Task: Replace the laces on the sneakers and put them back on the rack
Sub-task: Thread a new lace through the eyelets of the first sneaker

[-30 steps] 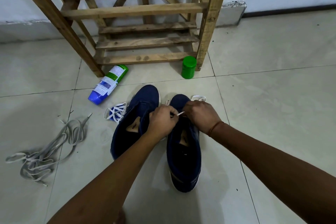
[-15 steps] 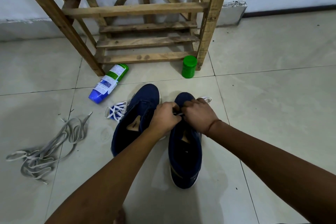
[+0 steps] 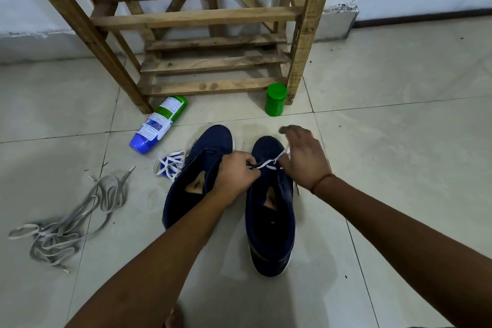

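Observation:
Two navy sneakers stand side by side on the tiled floor, the left sneaker (image 3: pixel 197 178) and the right sneaker (image 3: pixel 271 224). A white lace (image 3: pixel 269 164) runs across the right sneaker's front eyelets. My left hand (image 3: pixel 237 173) grips the near edge of that shoe's eyelet flap. My right hand (image 3: pixel 306 160) pinches the white lace and holds it taut up to the right, its other fingers spread and blurred. A second white lace (image 3: pixel 169 166) lies bundled beside the left sneaker's toe. The wooden rack (image 3: pixel 202 18) stands behind the shoes.
A pile of grey laces (image 3: pixel 66 224) lies on the floor at the left. A green and blue bottle (image 3: pixel 157 125) lies on its side near the rack's left leg. A green jar (image 3: pixel 276 99) stands by the rack's right leg.
My right hand has lifted away from my left hand, up and to the right, drawing the white lace out through the eyelet. My left hand stays on the shoe.

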